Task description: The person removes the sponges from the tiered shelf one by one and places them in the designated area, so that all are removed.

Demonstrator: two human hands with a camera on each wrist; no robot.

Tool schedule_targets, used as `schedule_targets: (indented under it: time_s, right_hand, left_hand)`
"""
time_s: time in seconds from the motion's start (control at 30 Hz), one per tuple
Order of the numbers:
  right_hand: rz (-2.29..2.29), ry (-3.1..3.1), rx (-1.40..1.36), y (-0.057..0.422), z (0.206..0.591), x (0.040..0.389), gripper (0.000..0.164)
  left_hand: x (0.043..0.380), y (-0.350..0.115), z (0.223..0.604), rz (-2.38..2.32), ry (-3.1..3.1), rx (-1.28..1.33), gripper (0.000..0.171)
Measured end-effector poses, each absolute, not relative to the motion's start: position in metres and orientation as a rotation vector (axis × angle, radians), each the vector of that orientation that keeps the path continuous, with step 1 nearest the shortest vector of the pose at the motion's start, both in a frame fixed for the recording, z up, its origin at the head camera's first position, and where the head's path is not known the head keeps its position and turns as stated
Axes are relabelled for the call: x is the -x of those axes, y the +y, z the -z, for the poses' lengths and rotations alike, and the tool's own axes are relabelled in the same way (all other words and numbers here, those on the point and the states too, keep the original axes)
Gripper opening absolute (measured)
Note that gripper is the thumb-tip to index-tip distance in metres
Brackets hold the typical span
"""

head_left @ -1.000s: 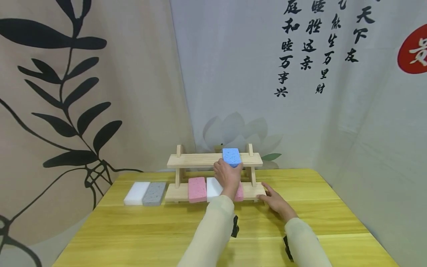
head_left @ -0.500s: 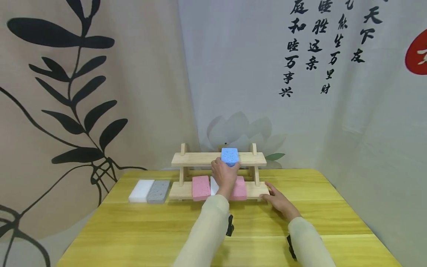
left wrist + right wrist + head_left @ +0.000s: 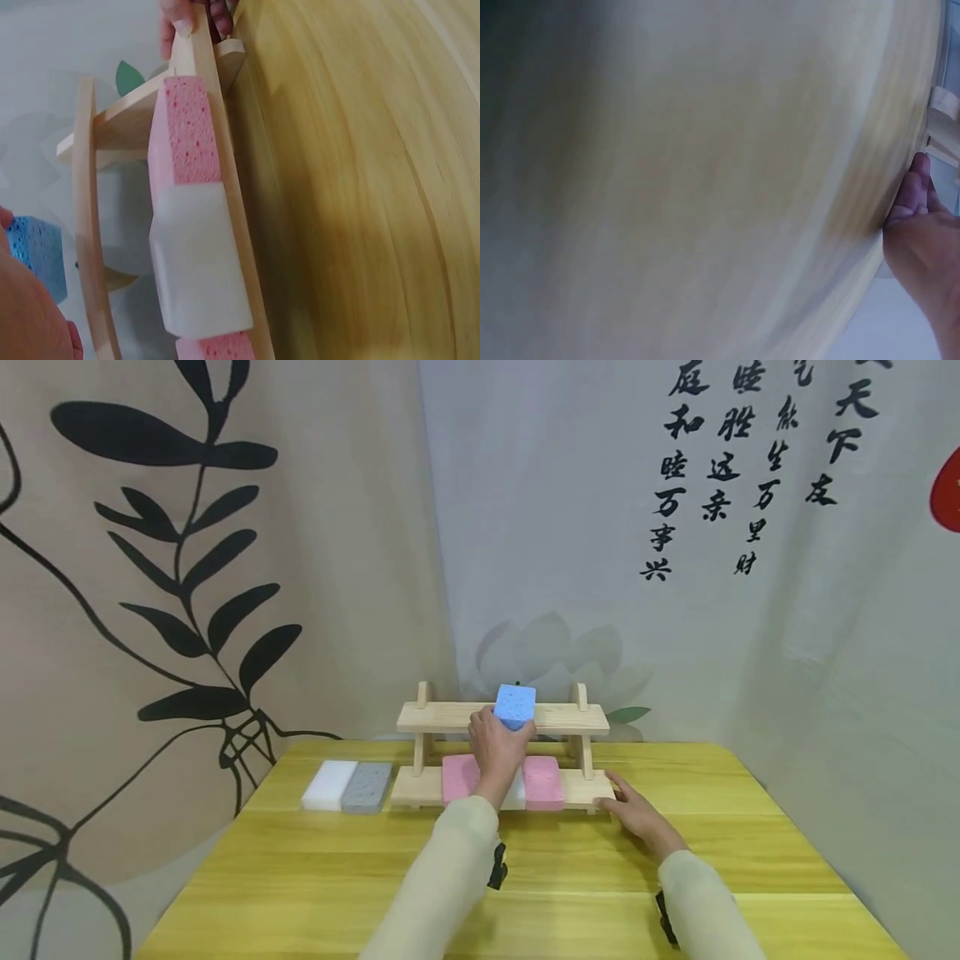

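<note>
A blue sponge is pinched in my left hand, in front of and overlapping the upper board of a two-tier wooden shelf rack. It leans slightly in the head view, and the left wrist view shows its side. On the lower board, two pink sponges stand with a white sponge between them, partly hidden by my left hand and wrist. My right hand grips the right end of that board; its thumb and fingertips show around the wood in the left wrist view.
Left of the rack, a white sponge and a grey sponge lie side by side on the wooden table. A printed cloth backdrop hangs close behind the rack.
My left hand has carried the blue sponge leftward along the upper board, slightly up, and tilted it. My right hand stays on the rack's end. The head view has turned a little left.
</note>
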State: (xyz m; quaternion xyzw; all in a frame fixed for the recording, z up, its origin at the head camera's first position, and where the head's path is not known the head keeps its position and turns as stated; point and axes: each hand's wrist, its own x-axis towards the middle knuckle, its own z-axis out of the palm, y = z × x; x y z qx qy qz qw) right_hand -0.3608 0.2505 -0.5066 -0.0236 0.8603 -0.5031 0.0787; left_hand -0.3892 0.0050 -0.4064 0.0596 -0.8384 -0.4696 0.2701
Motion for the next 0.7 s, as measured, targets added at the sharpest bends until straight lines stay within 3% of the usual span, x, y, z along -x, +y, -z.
schedule_targets:
  time_s: [0.7]
  right_hand:
    - [1.513, 2.578, 0.096, 0.251, 0.507, 0.359, 0.082]
  left_hand:
    - [0.375, -0.093, 0.398, 1.361, -2.249, -0.085, 0.076]
